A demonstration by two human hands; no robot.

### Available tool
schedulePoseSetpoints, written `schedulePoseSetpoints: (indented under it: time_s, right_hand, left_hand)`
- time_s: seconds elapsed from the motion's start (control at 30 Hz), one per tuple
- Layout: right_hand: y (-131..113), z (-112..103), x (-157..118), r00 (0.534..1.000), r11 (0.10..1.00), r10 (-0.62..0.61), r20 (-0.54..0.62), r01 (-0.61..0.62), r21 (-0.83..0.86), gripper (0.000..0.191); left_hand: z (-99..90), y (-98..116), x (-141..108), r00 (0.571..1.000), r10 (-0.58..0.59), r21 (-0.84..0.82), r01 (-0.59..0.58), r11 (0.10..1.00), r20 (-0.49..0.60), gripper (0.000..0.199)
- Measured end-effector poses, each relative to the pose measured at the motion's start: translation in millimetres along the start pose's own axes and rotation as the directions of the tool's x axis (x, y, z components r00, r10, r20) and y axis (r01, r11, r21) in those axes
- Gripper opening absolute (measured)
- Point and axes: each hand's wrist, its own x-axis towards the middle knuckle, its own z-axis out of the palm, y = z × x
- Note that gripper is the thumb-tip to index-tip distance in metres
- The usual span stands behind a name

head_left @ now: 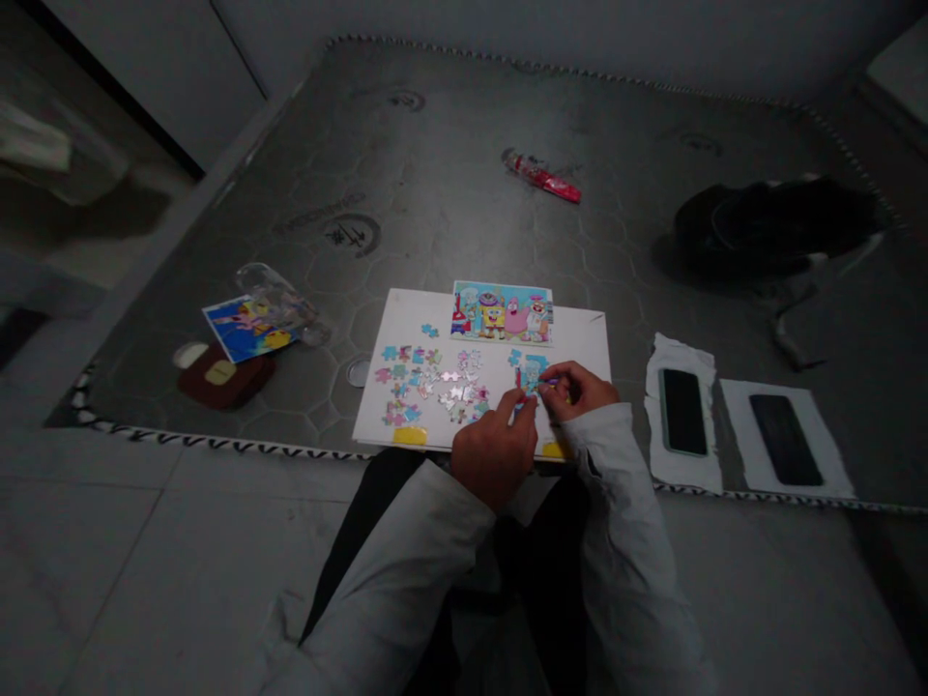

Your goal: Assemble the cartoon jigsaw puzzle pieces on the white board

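Note:
A white board (500, 361) lies at the front edge of the mat, bearing loose jigsaw puzzle pieces (456, 393) on its left half. A partly joined blue section (535, 364) of the jigsaw sits on its right half. My left hand (499, 449) is closed at the lower edge of that section, fingertips on a small jigsaw piece. From the right, my right hand (584, 391) reaches in, its fingers pinched on another piece that they partly cover. Above the pieces lies a cartoon reference picture (502, 312).
Left of the board are a brown case (221, 377), a cartoon card (250, 327) and clear plastic packaging (279, 295). Two phones (683, 411) rest on white paper at right. A dark bag (775, 227) and a red wrapped item (543, 177) lie farther back.

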Motion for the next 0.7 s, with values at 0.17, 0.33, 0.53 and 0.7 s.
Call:
schedulePoseSetpoints:
  time_s: [0.17, 0.33, 0.53, 0.7]
  right_hand:
    - [4.5, 4.2, 0.6, 1.000, 0.999, -0.010, -0.003, 0.010, -0.031, 0.029]
    - [0.5, 1.8, 0.9, 1.000, 1.000, -0.019, 0.010, 0.019, 0.011, 0.028]
    - [-0.2, -3.3, 3.3, 0.997, 0.999, -0.050, 0.057, 0.050, -0.002, 0.027]
    - [-2.3, -2.2, 3.6, 0.997, 0.999, -0.023, 0.068, 0.025, -0.029, 0.024]
  left_hand:
    - [-3.7, 2.8, -0.1, 0.999, -0.023, 0.014, 0.022, 1.000, 0.044, 0.042]
    - [-2.0, 4.6, -1.2, 0.999, -0.022, 0.031, 0.021, 0.999, 0.035, 0.041]
    - [1.6, -1.1, -2.7, 0.999, -0.040, -0.025, 0.039, 0.999, -0.030, 0.039]
    - [-0.9, -4.6, -3.7, 0.998, -0.047, -0.032, 0.046, 0.998, -0.047, 0.035]
